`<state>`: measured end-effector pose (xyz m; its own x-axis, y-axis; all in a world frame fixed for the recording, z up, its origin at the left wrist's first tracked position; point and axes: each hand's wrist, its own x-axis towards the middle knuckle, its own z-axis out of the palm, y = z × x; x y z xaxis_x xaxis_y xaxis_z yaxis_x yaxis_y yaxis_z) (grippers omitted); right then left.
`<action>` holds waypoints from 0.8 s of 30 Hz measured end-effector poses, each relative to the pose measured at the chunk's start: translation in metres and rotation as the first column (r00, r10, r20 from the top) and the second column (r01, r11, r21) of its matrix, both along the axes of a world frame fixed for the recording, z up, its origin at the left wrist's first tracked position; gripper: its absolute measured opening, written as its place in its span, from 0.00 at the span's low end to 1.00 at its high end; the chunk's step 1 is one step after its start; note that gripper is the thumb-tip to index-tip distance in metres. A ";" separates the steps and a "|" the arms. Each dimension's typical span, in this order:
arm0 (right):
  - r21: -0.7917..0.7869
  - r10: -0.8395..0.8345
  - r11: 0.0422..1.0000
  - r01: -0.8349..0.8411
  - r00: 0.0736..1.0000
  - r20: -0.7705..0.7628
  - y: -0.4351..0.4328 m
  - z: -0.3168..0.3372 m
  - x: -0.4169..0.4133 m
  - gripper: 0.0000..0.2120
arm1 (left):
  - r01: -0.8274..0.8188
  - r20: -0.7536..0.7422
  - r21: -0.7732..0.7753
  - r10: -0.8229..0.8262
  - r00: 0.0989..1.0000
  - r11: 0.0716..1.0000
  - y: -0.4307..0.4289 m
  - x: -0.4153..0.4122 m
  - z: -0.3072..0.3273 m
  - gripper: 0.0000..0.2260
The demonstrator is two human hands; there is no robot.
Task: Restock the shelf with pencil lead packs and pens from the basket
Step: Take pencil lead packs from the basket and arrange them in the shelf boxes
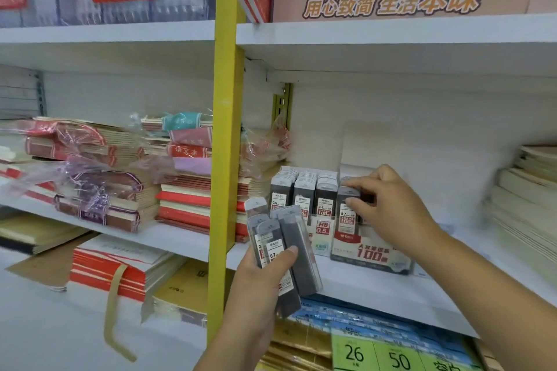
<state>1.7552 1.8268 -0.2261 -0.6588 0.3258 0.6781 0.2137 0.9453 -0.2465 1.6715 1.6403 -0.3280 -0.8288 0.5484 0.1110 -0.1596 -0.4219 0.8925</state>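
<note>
My left hand [259,277] grips a fan of spare lead packs [289,247], thumb across their fronts; their long axes tilt with the tops toward 11 o'clock. From that hand the display box [370,256] on the shelf [376,289] sits at about 2 o'clock, close by. My right hand [391,208] is the nearer one. It reaches in from 4 o'clock, and thumb and forefinger pinch the top of a 0.7 pack [346,214] standing in the box's rightmost column, just beside the full 0.5 rows [304,193] at its 9 o'clock.

That pack stands upright, 12 to 6, label facing me. So I judge the next packs must turn from their slant to the same upright line before they drop in behind it. The hand-off runs short, from 8 o'clock up toward 2. The basket and the pens are out of view.
</note>
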 end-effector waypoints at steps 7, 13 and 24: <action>-0.158 0.167 0.968 -0.197 0.968 -0.185 -0.037 -0.026 0.022 0.14 | 0.035 -0.050 -0.049 -0.038 0.998 0.998 -0.003 0.007 0.003 0.07; -0.615 0.363 0.673 -0.411 0.908 -0.209 -0.058 -0.041 0.030 0.18 | 0.139 -0.096 -0.072 -0.146 0.985 0.988 -0.001 0.029 0.015 0.08; -0.617 0.473 0.632 -0.470 0.864 -0.174 -0.043 -0.029 0.046 0.17 | 0.158 -0.095 -0.007 -0.158 0.983 0.987 0.002 0.031 0.020 0.20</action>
<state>1.8013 1.7838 -0.2548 -0.8455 0.3107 0.4342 -0.2147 0.5467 -0.8093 1.7022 1.6418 -0.3078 -0.7172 0.6716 0.1859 -0.1385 -0.3987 0.9065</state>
